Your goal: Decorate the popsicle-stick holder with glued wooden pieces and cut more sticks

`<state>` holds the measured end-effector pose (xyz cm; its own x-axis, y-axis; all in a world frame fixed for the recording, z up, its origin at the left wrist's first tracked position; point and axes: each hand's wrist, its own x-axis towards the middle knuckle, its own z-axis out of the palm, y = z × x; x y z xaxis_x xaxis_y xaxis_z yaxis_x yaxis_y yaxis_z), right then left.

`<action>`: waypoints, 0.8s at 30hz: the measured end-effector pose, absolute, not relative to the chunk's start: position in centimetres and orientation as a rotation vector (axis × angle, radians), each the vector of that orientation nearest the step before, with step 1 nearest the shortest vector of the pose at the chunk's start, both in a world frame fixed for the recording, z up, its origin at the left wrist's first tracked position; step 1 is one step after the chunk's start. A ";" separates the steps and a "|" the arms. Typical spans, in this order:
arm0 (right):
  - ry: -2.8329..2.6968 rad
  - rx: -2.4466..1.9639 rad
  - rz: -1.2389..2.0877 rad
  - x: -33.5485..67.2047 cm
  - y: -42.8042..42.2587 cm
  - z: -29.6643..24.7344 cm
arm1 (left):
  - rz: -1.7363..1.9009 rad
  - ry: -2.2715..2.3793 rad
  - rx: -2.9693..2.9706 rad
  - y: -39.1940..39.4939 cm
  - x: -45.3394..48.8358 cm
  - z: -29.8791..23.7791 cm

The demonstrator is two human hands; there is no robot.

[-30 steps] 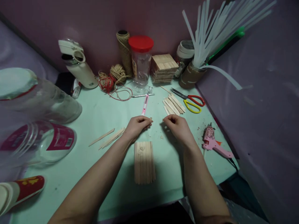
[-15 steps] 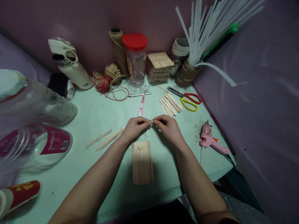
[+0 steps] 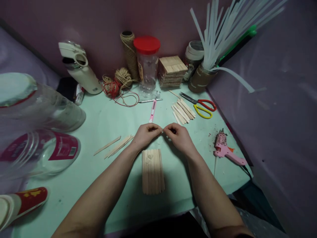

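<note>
My left hand (image 3: 146, 135) and my right hand (image 3: 179, 136) meet over the middle of the table, each closed in a pinch. Whatever lies between the fingertips is too small and hidden to name. Below them lies a panel of craft sticks (image 3: 153, 175) set side by side, with small wooden pieces near its top end. A pink utility knife (image 3: 153, 110) rests just beyond my left hand. Left of that hand are several loose craft sticks (image 3: 118, 147) with slanted ends. A pile of craft sticks (image 3: 183, 111) lies beyond my right hand.
Scissors (image 3: 203, 105) and a pink glue gun (image 3: 224, 148) lie to the right. Along the back stand twine (image 3: 123, 78), a red-lidded jar (image 3: 147, 62), a stick stack (image 3: 172, 72) and a pot of white strips (image 3: 201, 78). Large plastic containers (image 3: 61, 148) occupy the left.
The view has shifted slightly, so everything sits a little further right. My fingertips are still together in a pinch, and the pale bit between them shows less.
</note>
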<state>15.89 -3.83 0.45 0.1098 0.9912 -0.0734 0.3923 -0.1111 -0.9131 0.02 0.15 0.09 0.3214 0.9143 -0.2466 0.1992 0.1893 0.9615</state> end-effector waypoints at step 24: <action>-1.915 -1.805 0.437 16.3 -9.8 0.1 | 0.720 1.124 1.163 0.1 0.1 0.0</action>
